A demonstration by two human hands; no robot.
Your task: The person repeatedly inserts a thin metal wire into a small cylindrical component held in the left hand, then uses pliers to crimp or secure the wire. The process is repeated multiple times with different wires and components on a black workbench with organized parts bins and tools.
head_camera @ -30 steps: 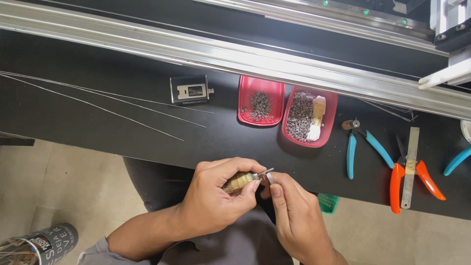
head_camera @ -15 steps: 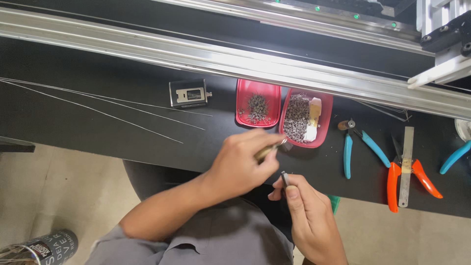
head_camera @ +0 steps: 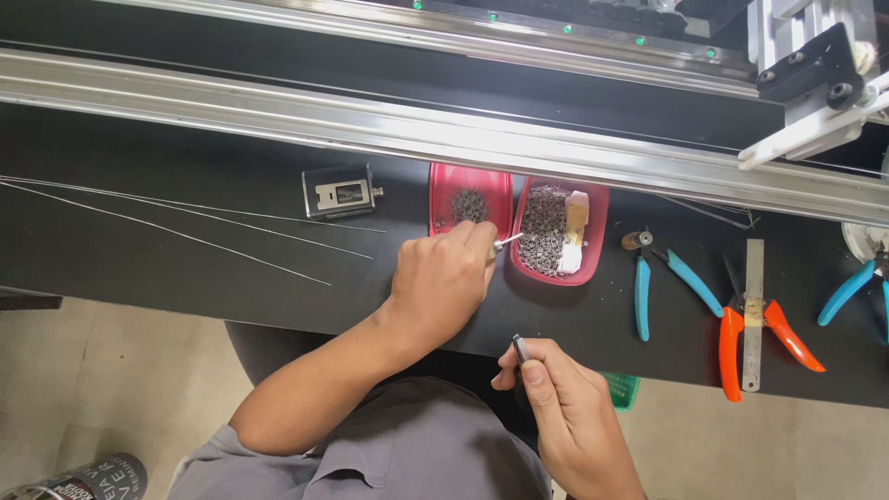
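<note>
While my left hand [head_camera: 443,278] grips a thin silver tool at the lip of the right red tray [head_camera: 593,199] on the desk [head_camera: 185,268], I would dip slowly, my right hand [head_camera: 565,407] pinching what looks like a small dark pin [head_camera: 519,348].

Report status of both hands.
Left hand grips thin metal-tipped tool at right red plastic tray. Right hand pinches small dark metal piece. Nothing obstructing.
</note>
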